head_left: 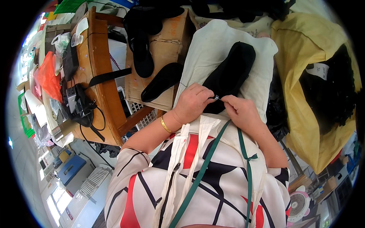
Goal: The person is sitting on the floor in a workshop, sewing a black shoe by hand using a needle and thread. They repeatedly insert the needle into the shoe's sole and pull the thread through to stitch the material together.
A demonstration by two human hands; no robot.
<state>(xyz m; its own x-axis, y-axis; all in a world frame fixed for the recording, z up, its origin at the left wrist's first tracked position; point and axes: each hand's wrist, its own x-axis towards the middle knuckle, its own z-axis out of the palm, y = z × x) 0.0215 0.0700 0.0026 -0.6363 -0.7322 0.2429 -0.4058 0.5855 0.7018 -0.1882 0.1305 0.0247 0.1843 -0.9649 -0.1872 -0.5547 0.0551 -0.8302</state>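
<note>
A black slip-on shoe (236, 62) lies on a padded off-white cloth (202, 45) in front of me, its near end close to my hands. My left hand (192, 99) is closed in a pinch at the shoe's near left side. Opposite it, my right hand (242, 109) pinches too, its fingertips close to the left ones. Between the fingertips shows a small shiny silver piece (216, 97). It is too small to name, and I cannot tell which hand holds it.
At the left, a cardboard box (173, 36) bears several black shoes (162, 81). Beyond it stands a wooden table (99, 41) with a black bag (81, 104) and an orange plastic bag (49, 76). A large yellow sack (294, 41) of black items stands at the right. Green straps (203, 167) hang over my lap.
</note>
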